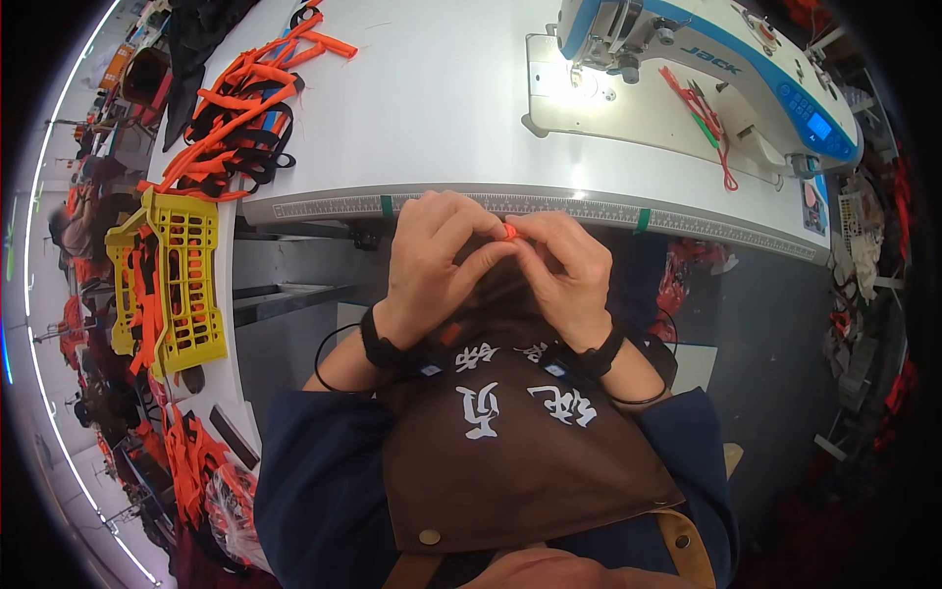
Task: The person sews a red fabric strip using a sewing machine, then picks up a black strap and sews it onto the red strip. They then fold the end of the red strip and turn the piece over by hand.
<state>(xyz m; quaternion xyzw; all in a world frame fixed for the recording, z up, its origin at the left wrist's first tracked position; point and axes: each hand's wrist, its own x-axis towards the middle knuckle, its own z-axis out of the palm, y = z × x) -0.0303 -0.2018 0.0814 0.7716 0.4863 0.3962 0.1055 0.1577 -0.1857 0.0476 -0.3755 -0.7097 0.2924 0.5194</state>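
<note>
Both hands meet in front of the brown apron, close to the table's front edge. My left hand (440,253) is closed, thumb and forefinger pinching a small piece of orange fabric (510,232). From the other side, my right hand (564,270) pinches the same piece between its thumb and fingertips. Most of the fabric is hidden by the fingers, so its full shape cannot be made out. Just behind the hands runs a ruler strip (471,201) along the table edge.
A Jack sewing machine (706,69) stands at the back right, with scissors (702,110) on its bed. Orange and black strips (235,118) lie piled at the table's left. A yellow basket (196,285) holding more strips stands at the left.
</note>
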